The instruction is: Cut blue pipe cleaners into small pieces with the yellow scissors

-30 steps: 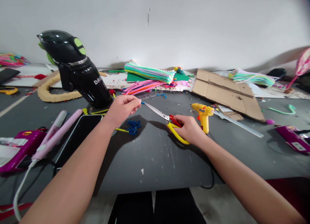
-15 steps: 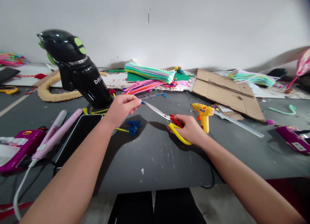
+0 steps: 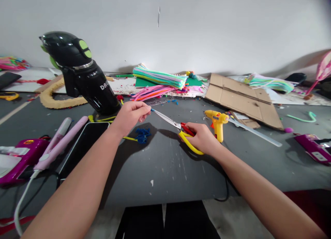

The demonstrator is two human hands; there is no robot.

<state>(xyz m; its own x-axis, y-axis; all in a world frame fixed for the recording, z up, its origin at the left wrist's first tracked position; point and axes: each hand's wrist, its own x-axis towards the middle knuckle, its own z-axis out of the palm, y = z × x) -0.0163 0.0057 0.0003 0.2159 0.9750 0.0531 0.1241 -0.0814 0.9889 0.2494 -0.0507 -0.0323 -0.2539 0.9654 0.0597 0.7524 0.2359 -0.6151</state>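
Note:
My left hand (image 3: 133, 116) is closed in a pinch on a small blue piece (image 3: 152, 110), probably pipe cleaner, most of it hidden by the fingers. The tips of a pair of scissors (image 3: 167, 119) meet this piece right beside my fingertips. My right hand (image 3: 200, 137) grips the scissors by their red and yellow handles, above the table. Below my left hand lies a curled blue pipe-cleaner shape (image 3: 142, 135) with a yellow stem.
A black bottle (image 3: 95, 87) stands behind my left hand. To the right are a yellow glue gun (image 3: 218, 123) and cardboard (image 3: 243, 97). Pipe-cleaner bundles (image 3: 160, 77) lie at the back. A phone (image 3: 86, 146) and pink hair straightener (image 3: 60, 141) lie left.
The scissor blades have shifted slightly and now look a little apart at the blue piece, which shows more clearly at my left fingertips. Both hands stay nearly in place.

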